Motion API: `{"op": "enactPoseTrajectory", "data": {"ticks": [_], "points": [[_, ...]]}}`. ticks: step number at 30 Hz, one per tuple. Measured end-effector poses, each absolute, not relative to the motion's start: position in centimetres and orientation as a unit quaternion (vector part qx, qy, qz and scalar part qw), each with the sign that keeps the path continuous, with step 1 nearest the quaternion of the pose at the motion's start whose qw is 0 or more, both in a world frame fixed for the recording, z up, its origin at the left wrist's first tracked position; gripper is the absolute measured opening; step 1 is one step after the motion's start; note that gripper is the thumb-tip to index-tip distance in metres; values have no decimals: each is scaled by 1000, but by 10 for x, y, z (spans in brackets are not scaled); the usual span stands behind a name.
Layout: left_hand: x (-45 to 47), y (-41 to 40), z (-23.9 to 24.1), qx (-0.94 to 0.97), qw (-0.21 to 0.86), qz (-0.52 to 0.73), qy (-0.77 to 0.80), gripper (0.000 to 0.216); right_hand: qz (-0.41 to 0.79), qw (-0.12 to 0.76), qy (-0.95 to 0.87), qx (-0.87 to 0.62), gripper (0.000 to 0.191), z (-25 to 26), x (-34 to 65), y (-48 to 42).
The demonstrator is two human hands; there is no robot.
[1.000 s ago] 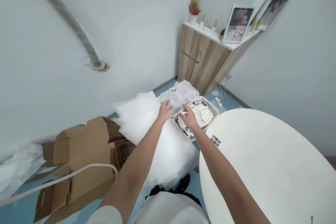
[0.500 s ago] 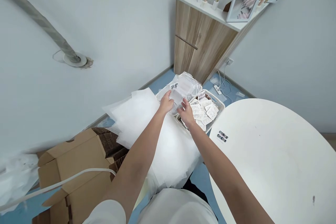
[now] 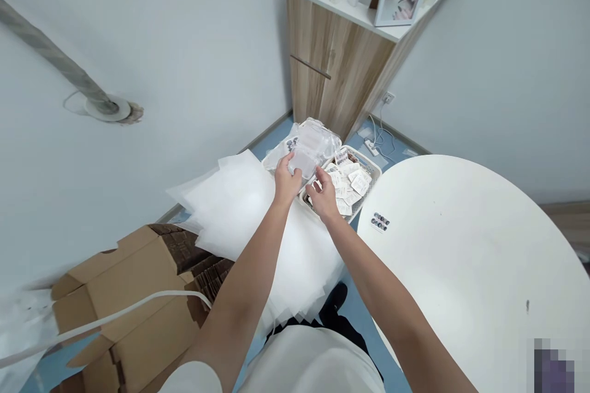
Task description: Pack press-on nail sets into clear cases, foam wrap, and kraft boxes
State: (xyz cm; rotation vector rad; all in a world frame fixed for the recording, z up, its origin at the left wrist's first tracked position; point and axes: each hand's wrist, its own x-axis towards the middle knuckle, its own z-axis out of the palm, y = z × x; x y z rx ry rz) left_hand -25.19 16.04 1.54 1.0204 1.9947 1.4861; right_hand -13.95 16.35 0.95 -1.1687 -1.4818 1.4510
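Note:
My left hand [image 3: 286, 181] grips a small clear plastic box [image 3: 304, 161], lifted just off a bag of clear plastic boxes [image 3: 320, 138]. My right hand [image 3: 323, 196] reaches in beside it, fingertips at the box's lower edge, over a white basket [image 3: 371, 163] filled with several small white printed packets [image 3: 353, 184]. Whether the right hand has hold of the box is hard to tell. Both forearms stretch forward from the bottom of the view.
A round white table [image 3: 461, 245] stands at the right with a small dark-dotted card [image 3: 380, 221] near its edge. A pile of white foam sheets [image 3: 239, 209] lies under my arms. Cardboard boxes [image 3: 124, 295] sit at left. A wooden cabinet [image 3: 336, 67] stands behind.
My left hand has closed on the clear box and raised it slightly. My right hand moved from the packet basket toward the box. The camera view has tilted down and shifted.

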Motion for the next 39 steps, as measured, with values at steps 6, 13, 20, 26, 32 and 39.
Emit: {"op": "enactPoseTrajectory", "data": {"ticks": [6,13,20,26,32,39], "points": [[-172,131,30,349,293,576,678,30,577,435,-500,-477,56,28,-59,127],[-47,59,36,356,527,496,591,31,576,469,-381,-550,41,42,97,50],[68,-3,34,359,651,393,542,42,569,457,-323,-602,36,47,234,-33],[132,-36,40,363,740,287,489,37,542,490,-304,-611,35,42,300,-75],[159,-47,35,322,755,276,501,35,507,489,-326,-631,32,31,326,-90],[170,-42,22,305,769,260,498,39,613,496,-227,-571,35,32,330,-87]]}}
